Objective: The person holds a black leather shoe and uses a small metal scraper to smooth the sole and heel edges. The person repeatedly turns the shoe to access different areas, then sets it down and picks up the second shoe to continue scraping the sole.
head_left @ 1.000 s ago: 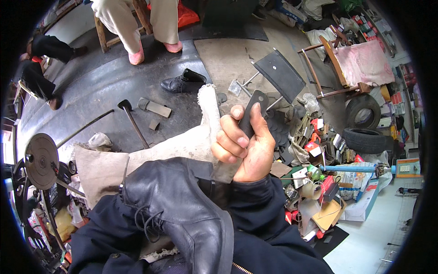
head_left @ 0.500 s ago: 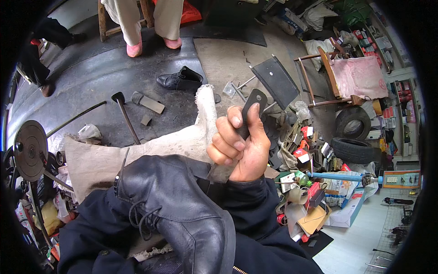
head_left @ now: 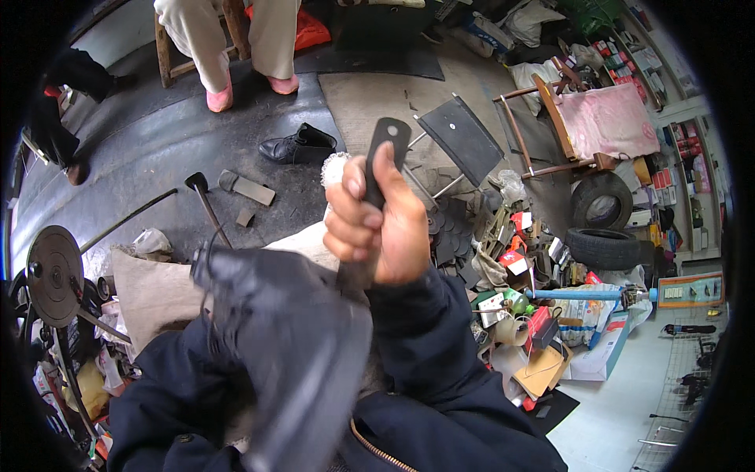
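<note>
Fingers of the right hand are curled firmly round a flat dark blade, with the thumb laid along its upper part, below the holed end. The blade is held nearly upright, slightly tilted, its lower end near the boot; whether the two touch cannot be told. The left hand is hidden, so how its fingers are set cannot be told; only the left sleeve is seen, reaching toward the boot. The boot, shown blurred, is placed low in front of the body, partly over a pale cloth.

By its look, the blade may be judged stiff, light and rather slick; it is best gripped toward the holed end, since the edge cannot be made out. The boot is probably heavier, with a supple upper and a firmer underside. Its smooth surface could slip under a light touch, so it would be better clasped round the heel or braced from inside the shaft.
</note>
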{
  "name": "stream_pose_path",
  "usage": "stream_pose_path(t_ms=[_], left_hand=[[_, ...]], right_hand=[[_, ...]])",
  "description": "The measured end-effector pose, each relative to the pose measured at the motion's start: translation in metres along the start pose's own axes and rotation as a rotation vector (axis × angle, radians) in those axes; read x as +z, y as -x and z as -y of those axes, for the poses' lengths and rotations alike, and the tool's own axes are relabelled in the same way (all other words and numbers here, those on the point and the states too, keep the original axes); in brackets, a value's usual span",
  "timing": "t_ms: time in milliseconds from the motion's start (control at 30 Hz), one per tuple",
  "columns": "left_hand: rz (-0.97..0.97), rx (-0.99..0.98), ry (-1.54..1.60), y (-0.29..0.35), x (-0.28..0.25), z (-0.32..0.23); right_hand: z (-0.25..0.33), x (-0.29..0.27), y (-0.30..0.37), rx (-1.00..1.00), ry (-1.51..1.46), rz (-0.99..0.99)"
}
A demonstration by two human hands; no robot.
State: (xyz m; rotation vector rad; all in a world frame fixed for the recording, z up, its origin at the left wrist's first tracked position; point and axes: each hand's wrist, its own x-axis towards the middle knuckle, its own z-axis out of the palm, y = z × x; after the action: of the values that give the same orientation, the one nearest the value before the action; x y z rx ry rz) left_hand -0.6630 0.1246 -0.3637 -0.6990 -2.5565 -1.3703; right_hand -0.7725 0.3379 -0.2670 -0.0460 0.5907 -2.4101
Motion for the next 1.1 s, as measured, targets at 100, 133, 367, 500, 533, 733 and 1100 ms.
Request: stream_pose_path(t_ms=[100,133,367,500,533,733,1100], left_hand=[[-0.006,0.058,0.083,-0.035,0.006,0.004],[-0.005,0.075,0.105,-0.041,0.005,0.007],[0.177,-0.007,-0.1,-0.023,-0.008,0.027],[0.136,-0.302,0.236,-0.029,-0.001,0.023],[0.095,-0.191,0.128,-0.032,-0.001,0.021],[-0.022,0.089,0.194,-0.05,0.001,0.014],[0.018,0.12,0.139,-0.041,0.01,0.026]], right_hand=[[0.012,-0.01,-0.02,-0.098,0.019,-0.068],[0.017,-0.014,-0.024,-0.094,0.065,-0.131],[0.015,-0.042,-0.033,-0.166,0.319,-0.459],[0.015,-0.051,-0.037,-0.143,0.347,-0.386],[0.015,-0.052,-0.039,-0.155,0.368,-0.342],[0.015,-0.059,-0.039,-0.219,0.466,-0.38],[0.013,-0.056,-0.039,-0.225,0.517,-0.319]])
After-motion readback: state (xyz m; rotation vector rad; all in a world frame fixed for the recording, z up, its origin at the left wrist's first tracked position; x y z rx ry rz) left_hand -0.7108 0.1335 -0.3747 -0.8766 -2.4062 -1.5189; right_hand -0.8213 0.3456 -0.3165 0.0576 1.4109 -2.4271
